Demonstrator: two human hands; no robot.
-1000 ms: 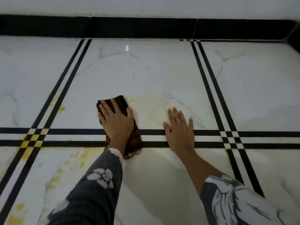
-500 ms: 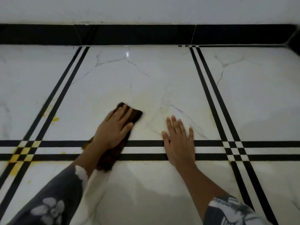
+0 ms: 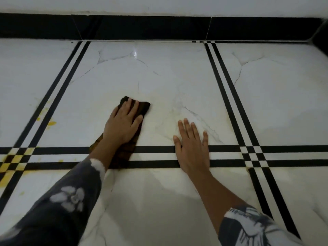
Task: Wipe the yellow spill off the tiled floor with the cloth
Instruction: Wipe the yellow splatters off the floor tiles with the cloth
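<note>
A dark brown cloth lies flat on the white marble-look tiled floor. My left hand presses down on it with straight fingers, covering most of it. My right hand rests flat on the floor to the right, palm across the black double line. A yellow spill stains the line crossing at the far left, with smaller yellow drops further up. A faint yellowish smear shows on the tile just right of the cloth.
A black skirting strip runs along the white wall at the far edge of the floor. Black double lines cross the tiles. My patterned sleeves fill the lower corners.
My left hand has slid the cloth forward and to the right across the tile, then turned it a little. The right hand has stayed planted. The view has shifted slightly.
</note>
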